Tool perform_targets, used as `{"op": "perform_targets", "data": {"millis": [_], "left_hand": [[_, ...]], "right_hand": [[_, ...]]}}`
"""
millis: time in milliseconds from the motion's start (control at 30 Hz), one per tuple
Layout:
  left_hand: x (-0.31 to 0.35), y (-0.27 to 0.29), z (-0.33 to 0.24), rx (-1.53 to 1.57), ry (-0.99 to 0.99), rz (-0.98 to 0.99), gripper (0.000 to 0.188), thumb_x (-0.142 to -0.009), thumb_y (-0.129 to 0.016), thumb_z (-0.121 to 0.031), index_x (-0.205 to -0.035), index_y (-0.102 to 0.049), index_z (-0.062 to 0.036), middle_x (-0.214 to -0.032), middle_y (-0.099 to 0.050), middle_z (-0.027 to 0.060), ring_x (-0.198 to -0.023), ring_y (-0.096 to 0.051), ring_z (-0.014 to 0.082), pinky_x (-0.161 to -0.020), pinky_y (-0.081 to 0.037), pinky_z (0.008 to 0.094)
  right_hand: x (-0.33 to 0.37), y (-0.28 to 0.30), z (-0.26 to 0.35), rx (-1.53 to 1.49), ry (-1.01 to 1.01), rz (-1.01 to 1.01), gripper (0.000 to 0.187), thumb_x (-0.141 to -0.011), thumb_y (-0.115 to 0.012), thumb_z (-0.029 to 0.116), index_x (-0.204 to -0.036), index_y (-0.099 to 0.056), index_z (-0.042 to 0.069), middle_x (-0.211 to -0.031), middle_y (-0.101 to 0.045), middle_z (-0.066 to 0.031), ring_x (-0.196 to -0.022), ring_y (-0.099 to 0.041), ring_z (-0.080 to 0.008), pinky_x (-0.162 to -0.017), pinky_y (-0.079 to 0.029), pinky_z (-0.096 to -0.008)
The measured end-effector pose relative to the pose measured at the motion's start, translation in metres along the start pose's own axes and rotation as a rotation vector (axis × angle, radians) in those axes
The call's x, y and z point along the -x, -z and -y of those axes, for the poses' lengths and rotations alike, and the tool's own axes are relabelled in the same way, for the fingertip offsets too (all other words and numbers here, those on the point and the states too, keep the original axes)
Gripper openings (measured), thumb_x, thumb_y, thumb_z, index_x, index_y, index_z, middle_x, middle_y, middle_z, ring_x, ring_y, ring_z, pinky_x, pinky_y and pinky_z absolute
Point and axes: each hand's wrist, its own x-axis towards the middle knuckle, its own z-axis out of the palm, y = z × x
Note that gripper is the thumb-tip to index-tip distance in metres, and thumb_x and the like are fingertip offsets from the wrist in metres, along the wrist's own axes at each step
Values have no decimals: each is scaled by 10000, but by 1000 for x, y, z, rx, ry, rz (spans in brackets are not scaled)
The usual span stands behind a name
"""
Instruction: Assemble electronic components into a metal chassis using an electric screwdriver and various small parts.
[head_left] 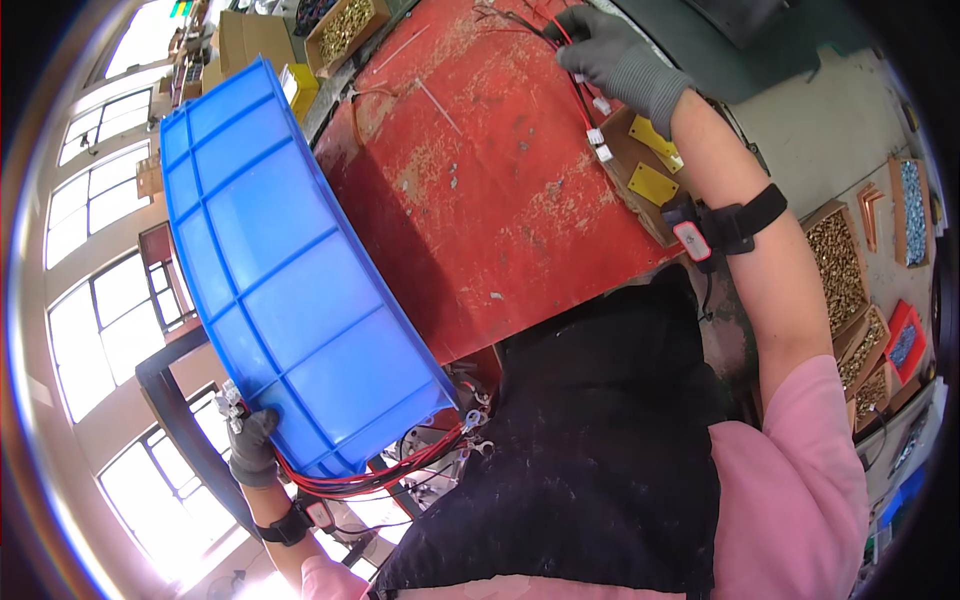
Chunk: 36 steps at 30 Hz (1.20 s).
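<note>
In grey work gloves, my left hand (254, 446) is closed around a bundle of red and black wires (370, 484) beside the lower end of a blue plastic bin (270, 260). White connectors (229, 402) stick out above that hand, and ring terminals (474, 420) show at the bundle's other end. The bin is tipped on its side, its ribbed face toward me. At the far right of the red worktable (480, 220), my right hand (612, 62) grips thin red and black wires (578, 95) with white connectors (599, 146) hanging below; its fingertips are partly hidden.
A cardboard box with yellow plates (653, 184) sits at the table's right edge. Wire scraps (438, 106) lie on the tabletop. Boxes of small brass parts (836, 262) and a red tray (904, 343) stand at right. Another parts box (345, 30) is at the far left.
</note>
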Motion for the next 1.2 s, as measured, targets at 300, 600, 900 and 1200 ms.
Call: {"op": "perform_targets", "data": {"millis": [300, 600, 900, 1200], "left_hand": [[-4, -114, -28, -648, -334, 189, 141, -675, -618, -99, -795, -627, -26, -671, -576, 109, -605, -556, 162, -544, -439, 302], [-21, -213, -15, -784, -318, 73, 394, -713, -600, -405, -774, -615, -16, -667, -595, 212, -674, -604, 381, -602, -469, 452], [-18, -184, -74, -87, -778, -34, 143, -831, -602, -153, -898, -637, -32, -682, -609, 125, -640, -623, 218, -612, -473, 303], [-95, -179, -178, 73, -1312, 322, 308, -893, -565, -231, -1110, -535, -15, -1010, -617, 102, -840, -607, 159, -753, -485, 299]], "right_hand": [[-20, 33, 124, -96, 215, 70, 260, -734, -600, 126, -973, -572, 25, -686, -531, 13, -511, -447, -52, -455, -368, -210], [-1, 28, 247, -105, 367, 194, 217, -768, -568, 82, -971, -550, 7, -610, -487, 28, -446, -414, -30, -412, -328, -180], [-4, 35, 255, 236, 354, 335, 298, -740, -601, 117, -1024, -582, 30, -760, -559, -13, -672, -517, -75, -629, -421, -209], [15, -14, 302, 878, 338, 792, 358, -661, -594, 69, -1013, -594, 2, -797, -594, -63, -777, -528, -121, -707, -437, -267]]}}
